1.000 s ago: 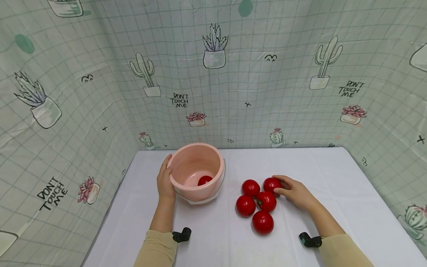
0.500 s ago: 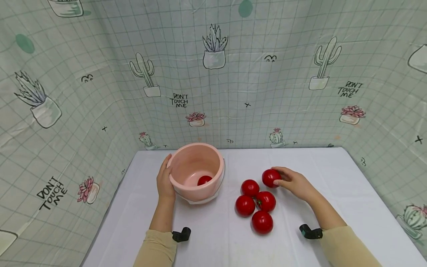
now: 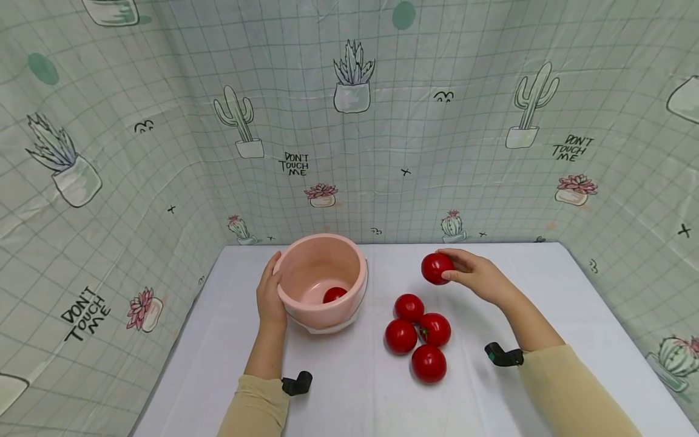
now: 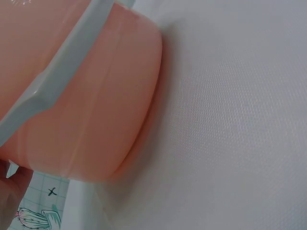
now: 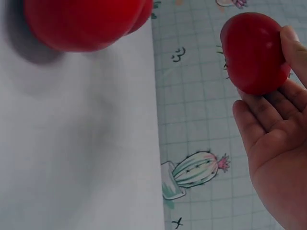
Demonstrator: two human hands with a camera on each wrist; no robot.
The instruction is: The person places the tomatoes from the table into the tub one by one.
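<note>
Between the fingers and thumb of my right hand [image 3: 480, 276] is a red tomato [image 3: 437, 269], raised above the table. The right wrist view shows that tomato [image 5: 256, 52] pinched by the thumb, with the fingers under it. My left hand [image 3: 270, 297] holds the left side of a pink bucket [image 3: 322, 315] at its rim. One tomato [image 3: 334, 295] lies inside, partly hidden by the front wall. A pale handle [image 4: 67, 62] hangs across the bucket in the left wrist view. Several more tomatoes [image 3: 429, 364] sit clustered on the table, between the bucket and my right forearm.
A white cloth covers the table [image 3: 349, 394]. Behind and at both sides hangs a grid-patterned curtain [image 3: 404, 139] with cactus drawings. A black wrist camera [image 3: 297, 383] sits at the left cuff, another black camera [image 3: 503, 355] at the right.
My right hand has lifted its tomato up off the table, away from the cluster and slightly left. The left hand and bucket have stayed in place.
</note>
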